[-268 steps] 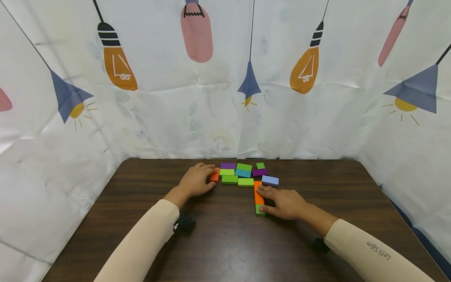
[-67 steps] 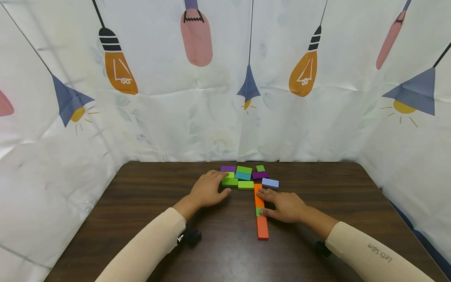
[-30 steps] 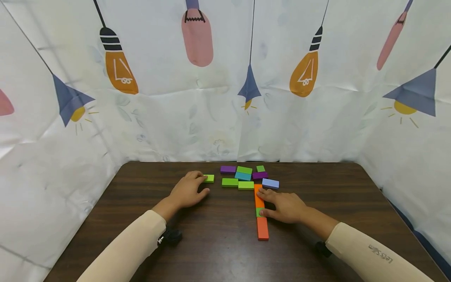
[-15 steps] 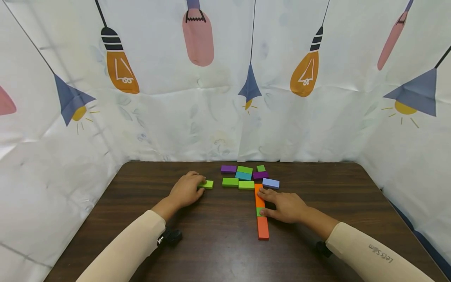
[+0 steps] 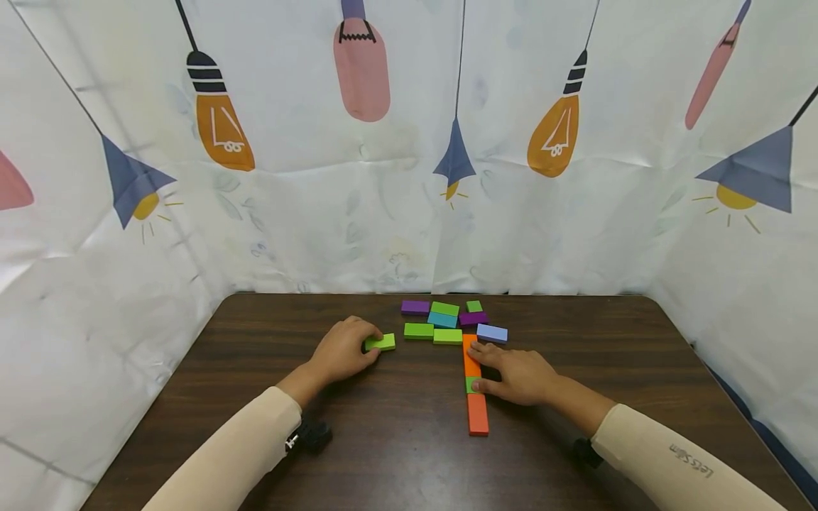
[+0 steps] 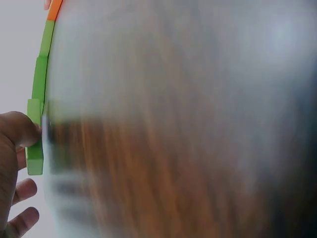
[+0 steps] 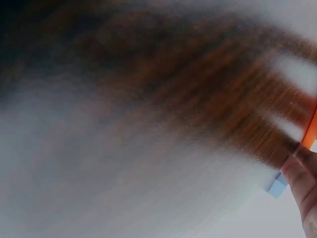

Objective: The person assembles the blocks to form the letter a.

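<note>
Tabletop (image 5: 396,461) wood reaches well out on both sides of me, with its far edge just behind the hindmost blocks and a lamp-printed white cloth (image 5: 294,234) hanging beyond. More dark wood lies between my forearms and runs on towards me. My left hand (image 5: 344,350) is closed to a pinch, thumb and fingers on a lime-green block (image 5: 386,342), held slightly askew left of the front row, near it but apart; I can't tell whether its underside meets the wood. My right hand (image 5: 520,376) is loosely spread, fingers fairly straight, touching the orange block (image 5: 471,365) and, with the thumb, the small green block (image 5: 469,383), gripping neither. Counting, I get twelve blocks. Six are green: those two, the left front block (image 5: 418,331), the right front block (image 5: 447,337), the rear green block (image 5: 444,309) and the little rear block (image 5: 473,306). Two are purple: the left purple block (image 5: 415,307) and the right purple block (image 5: 473,319). Singles are the orange one, the teal block (image 5: 442,320), the pale blue block (image 5: 492,333) beside the orange's far end, and the red-orange block (image 5: 477,415), nearest me in the column.
</note>
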### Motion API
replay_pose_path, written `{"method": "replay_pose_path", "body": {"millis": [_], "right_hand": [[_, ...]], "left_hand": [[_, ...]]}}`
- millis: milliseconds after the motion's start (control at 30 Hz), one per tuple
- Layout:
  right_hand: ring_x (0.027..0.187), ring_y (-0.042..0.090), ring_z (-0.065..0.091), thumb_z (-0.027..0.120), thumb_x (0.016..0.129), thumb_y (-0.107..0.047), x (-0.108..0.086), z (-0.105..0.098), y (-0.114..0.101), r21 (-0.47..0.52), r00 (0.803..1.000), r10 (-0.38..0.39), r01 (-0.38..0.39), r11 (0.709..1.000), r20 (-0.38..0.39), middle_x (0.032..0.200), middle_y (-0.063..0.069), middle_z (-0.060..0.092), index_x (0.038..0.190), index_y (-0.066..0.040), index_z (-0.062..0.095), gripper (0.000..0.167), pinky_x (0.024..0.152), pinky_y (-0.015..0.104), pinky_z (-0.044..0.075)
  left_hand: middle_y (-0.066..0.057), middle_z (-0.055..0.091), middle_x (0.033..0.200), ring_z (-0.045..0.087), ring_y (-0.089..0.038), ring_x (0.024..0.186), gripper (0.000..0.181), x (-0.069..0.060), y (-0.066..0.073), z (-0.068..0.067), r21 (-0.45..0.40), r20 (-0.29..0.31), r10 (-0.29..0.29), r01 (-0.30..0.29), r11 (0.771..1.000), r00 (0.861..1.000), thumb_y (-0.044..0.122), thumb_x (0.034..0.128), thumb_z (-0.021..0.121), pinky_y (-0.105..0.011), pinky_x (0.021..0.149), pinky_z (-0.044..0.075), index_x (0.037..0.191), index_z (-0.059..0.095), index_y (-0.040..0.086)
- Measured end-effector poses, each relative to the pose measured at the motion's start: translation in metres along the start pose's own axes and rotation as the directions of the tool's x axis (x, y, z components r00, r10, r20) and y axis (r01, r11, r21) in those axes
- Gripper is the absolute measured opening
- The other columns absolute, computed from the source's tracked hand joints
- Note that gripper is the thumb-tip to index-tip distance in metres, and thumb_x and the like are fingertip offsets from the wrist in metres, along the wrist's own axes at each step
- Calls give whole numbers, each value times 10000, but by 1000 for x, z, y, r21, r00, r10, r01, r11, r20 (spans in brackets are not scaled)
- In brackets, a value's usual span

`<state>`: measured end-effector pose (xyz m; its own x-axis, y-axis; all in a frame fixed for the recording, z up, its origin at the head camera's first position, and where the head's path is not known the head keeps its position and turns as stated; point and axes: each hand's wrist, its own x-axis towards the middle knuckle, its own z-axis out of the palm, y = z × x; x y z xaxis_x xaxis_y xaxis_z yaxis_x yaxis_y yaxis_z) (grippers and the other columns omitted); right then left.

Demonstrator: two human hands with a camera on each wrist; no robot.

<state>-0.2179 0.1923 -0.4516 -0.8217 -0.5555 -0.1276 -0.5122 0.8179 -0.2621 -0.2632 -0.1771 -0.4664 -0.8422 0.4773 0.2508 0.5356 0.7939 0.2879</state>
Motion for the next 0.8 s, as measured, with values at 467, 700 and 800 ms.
{"method": "replay_pose_path", "body": {"millis": [467,700,800], "right_hand": [[1323,359,552,552,974,-644,0,2,2,-6,1000,-13,12,1000,-13,1584,36,437,1573,-219,443,742,898,541,527],[1321,360,554,555,975,-640,0,2,2,-10,1000,-12,12,1000,-13,1580,42,442,1570,-219,450,737,905,551,525],[1324,358,551,558,975,-636,0,2,2,-8,1000,-16,16,1000,-16,1578,46,444,1570,-215,450,736,902,553,526]], "left_hand": [[52,724,1063,620,-214,1090,186,3,29,6,-35,34,127,-126,991,991,257,906,792,-482,972,497,1076,769,186],[58,716,1054,614,-207,1081,190,4,40,8,-51,35,173,-171,984,984,248,900,798,-480,960,500,1075,767,180],[63,714,1055,613,-206,1089,191,4,45,10,-44,46,199,-197,979,979,257,909,788,-474,962,499,1084,765,182]]}}
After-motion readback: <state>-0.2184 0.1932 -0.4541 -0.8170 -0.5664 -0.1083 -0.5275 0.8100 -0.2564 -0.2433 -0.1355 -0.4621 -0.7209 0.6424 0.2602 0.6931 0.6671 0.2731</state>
